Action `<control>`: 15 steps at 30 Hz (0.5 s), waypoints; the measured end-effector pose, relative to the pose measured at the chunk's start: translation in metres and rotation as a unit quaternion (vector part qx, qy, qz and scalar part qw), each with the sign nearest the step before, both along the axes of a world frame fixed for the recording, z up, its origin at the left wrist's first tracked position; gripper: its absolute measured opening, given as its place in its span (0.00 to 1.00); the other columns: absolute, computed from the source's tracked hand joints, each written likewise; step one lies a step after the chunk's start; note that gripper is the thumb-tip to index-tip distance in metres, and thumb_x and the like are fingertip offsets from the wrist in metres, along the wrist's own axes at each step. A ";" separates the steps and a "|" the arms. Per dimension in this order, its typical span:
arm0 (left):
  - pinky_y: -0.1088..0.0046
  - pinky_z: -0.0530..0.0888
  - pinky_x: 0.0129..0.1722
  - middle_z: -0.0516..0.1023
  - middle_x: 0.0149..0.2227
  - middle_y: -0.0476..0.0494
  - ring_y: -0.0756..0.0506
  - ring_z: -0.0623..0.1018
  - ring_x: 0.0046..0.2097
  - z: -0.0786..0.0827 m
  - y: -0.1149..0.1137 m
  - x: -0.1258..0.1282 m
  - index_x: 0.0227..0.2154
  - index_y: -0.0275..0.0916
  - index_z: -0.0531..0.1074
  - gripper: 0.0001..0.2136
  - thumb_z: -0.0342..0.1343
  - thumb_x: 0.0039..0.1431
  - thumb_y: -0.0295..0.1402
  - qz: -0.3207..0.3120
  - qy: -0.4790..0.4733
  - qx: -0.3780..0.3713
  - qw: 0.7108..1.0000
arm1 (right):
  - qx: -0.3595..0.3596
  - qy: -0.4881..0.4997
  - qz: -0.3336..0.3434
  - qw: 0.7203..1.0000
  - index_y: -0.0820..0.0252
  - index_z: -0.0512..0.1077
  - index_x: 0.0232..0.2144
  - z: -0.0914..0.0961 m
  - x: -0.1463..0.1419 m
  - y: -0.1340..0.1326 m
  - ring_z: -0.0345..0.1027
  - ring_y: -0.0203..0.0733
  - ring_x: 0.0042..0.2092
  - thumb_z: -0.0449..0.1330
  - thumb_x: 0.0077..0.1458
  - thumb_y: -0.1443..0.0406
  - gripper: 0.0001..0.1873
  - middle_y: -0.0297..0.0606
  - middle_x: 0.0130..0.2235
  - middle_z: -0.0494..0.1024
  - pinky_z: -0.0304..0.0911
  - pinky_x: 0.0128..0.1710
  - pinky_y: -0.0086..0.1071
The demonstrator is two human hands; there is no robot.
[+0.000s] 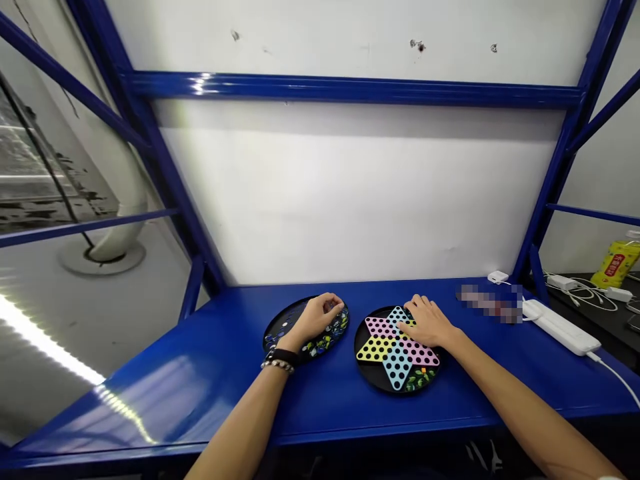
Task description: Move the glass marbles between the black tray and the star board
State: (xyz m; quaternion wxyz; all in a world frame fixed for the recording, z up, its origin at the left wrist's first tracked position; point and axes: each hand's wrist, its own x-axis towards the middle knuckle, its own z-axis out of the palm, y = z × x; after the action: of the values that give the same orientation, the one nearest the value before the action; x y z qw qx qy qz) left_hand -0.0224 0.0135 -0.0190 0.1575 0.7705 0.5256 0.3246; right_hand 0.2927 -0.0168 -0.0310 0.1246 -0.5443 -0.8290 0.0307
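Note:
A round black Chinese checkers board (396,350) with a pink, yellow and light-blue star of holes lies on the blue bench. My right hand (427,321) rests on its far right part, fingers curled down onto the star. To its left lies a round black tray (280,325) holding several coloured marbles. My left hand (320,315) sits in that tray with fingers curled among the marbles; what they hold is hidden. A bead bracelet and a dark band circle my left wrist.
The blue metal bench (210,373) has blue frame uprights at both sides and a white wall behind. A white power strip (560,325) with cables lies at the right. A yellow bottle (616,263) stands on a dark table further right.

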 end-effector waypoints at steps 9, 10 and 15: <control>0.72 0.69 0.32 0.77 0.29 0.46 0.46 0.73 0.31 -0.010 -0.001 0.007 0.33 0.38 0.76 0.19 0.49 0.62 0.49 -0.028 0.015 0.004 0.999 | -0.033 -0.037 -0.017 0.999 0.58 0.71 0.44 0.002 -0.003 0.013 0.69 0.45 0.39 0.45 0.68 0.52 0.21 0.45 0.45 0.70 0.57 0.38 0.35; 0.72 0.68 0.31 0.76 0.28 0.47 0.47 0.72 0.30 -0.010 0.000 0.007 0.33 0.38 0.76 0.19 0.48 0.62 0.49 -0.028 0.016 0.004 0.999 | -0.041 -0.032 -0.020 0.998 0.57 0.72 0.43 0.001 -0.001 0.015 0.68 0.43 0.37 0.45 0.68 0.53 0.20 0.44 0.43 0.71 0.56 0.36 0.34; 0.73 0.67 0.30 0.75 0.26 0.48 0.47 0.71 0.29 -0.010 -0.002 0.009 0.30 0.38 0.75 0.21 0.47 0.62 0.50 -0.036 0.017 0.003 0.999 | -0.054 -0.003 -0.012 0.998 0.56 0.72 0.34 -0.004 0.007 0.025 0.65 0.38 0.33 0.45 0.68 0.56 0.20 0.39 0.36 0.70 0.50 0.31 0.30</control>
State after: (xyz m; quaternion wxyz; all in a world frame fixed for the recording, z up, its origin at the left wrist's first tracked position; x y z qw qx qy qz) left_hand -0.0139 0.0114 -0.0287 0.1582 0.7946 0.4991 0.3073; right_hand 0.2992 0.0079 -0.0353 0.0927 -0.5603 -0.8199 0.0727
